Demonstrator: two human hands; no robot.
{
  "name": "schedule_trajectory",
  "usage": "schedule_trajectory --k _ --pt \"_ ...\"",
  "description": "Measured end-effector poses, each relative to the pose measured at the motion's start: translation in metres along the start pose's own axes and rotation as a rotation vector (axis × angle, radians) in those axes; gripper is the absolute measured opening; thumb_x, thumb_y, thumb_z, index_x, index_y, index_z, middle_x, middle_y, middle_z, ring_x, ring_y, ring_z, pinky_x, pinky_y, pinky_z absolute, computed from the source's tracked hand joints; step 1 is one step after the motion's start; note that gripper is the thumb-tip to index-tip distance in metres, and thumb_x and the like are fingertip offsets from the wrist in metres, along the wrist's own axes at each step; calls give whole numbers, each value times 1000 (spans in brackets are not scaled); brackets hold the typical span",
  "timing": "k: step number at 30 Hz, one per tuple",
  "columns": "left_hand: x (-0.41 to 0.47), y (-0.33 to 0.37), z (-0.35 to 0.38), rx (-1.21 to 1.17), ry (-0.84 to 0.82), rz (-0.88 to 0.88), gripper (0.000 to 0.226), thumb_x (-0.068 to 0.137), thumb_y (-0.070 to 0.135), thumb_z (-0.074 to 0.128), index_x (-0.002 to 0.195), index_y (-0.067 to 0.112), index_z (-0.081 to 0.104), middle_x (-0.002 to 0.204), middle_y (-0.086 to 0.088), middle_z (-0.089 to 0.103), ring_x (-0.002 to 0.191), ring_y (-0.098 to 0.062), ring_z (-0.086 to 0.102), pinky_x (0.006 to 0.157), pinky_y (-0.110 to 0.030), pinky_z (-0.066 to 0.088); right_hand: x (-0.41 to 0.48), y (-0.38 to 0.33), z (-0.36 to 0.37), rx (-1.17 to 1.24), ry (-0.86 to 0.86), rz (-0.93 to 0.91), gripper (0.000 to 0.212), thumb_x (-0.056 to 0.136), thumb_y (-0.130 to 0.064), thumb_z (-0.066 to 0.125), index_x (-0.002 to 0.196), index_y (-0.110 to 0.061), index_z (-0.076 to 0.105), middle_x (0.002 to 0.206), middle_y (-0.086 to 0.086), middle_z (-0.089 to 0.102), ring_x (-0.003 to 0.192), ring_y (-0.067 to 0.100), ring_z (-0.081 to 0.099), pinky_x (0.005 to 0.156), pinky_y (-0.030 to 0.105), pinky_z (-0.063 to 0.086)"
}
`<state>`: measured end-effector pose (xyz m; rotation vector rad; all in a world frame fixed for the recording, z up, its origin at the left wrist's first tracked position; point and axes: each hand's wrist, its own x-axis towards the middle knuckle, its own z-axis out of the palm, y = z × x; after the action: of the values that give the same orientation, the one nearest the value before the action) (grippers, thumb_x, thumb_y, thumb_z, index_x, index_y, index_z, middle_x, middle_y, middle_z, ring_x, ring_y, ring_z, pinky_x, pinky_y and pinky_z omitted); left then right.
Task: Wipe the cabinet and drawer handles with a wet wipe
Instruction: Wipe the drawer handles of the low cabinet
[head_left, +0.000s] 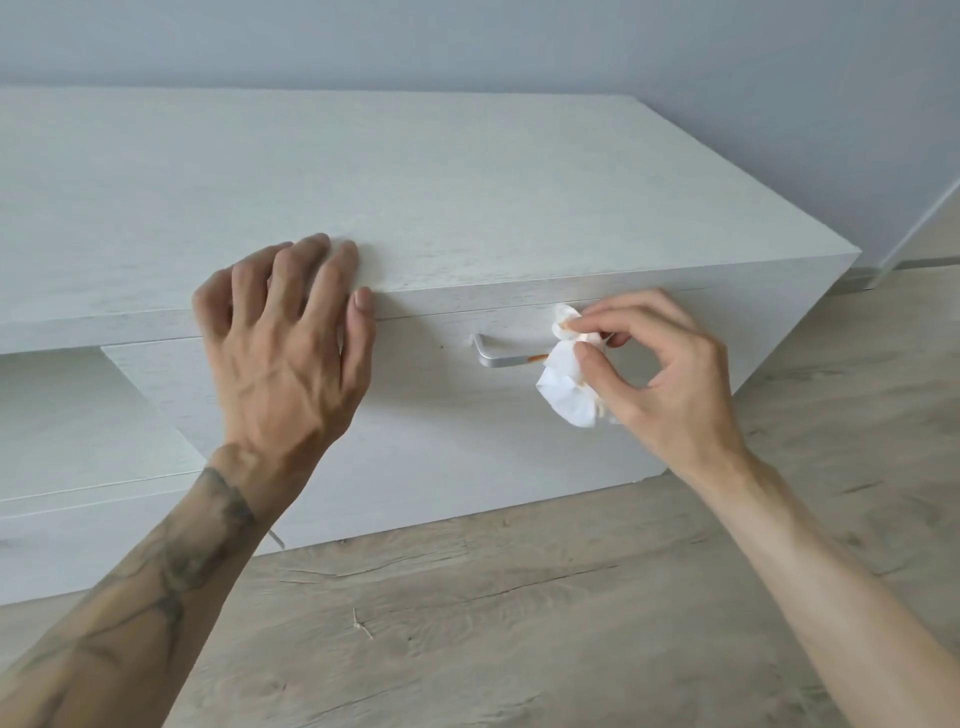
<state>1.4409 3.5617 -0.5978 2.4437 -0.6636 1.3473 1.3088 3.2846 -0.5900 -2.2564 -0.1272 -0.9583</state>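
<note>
At the drawer handle (511, 357), right hand (660, 369) pinches a stained wet wipe (566, 384); left hand (283, 343) rests flat, fingers spread, on the cabinet (467, 197).

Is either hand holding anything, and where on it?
The right hand pinches the crumpled wet wipe near its top, at the right end of the drawer handle. The left hand holds nothing; it rests on the cabinet top.

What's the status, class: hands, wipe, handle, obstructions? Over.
Left hand braced on cabinet top. Right hand pinching wet wipe against drawer handle. Orange smear on handle. Nothing in the way.
</note>
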Motion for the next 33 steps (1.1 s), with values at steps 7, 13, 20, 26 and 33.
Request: schedule_trajectory --k 7,13,20,26,33 --pt "-4 -3 13 -6 118 21 36 115 34 39 135 19 65 134 0 65 117 -29 54 99 -47 30 -5 22 -4 -32 14 -91 22 90 -12 84 111 -13 82 111 1 73 105 19 71 95 24 53" --pt "-7 0 17 -6 112 -6 41 116 37 33 140 16 60 139 -5 59 121 -32 47 103 -48 26 -10 17 18 -6 79 -91 15 90 -6 82 105 -7 83 104 4 75 102 16 70 93 20 52" --pt "-10 4 23 -10 140 -35 43 115 39 31 140 14 56 141 -9 54 127 -31 43 110 -48 21 -12 21 16 -99 139 -163 13 91 -8 83 104 -10 83 104 2 77 99 25 64 91 28 51" --pt "-12 7 28 -3 149 -43 42 115 40 32 141 15 54 142 -9 52 130 -31 41 116 -52 21 -9 21 26 -85 121 -255 13 91 -13 84 103 -10 84 102 1 77 96 27 64 88 44 53" --pt "-12 5 31 18 150 -30 44 114 42 33 142 15 54 142 -11 52 131 -31 40 118 -54 20 -9 14 39 -85 141 -264 10 91 -14 85 101 -10 84 100 0 76 95 25 63 84 49 52"
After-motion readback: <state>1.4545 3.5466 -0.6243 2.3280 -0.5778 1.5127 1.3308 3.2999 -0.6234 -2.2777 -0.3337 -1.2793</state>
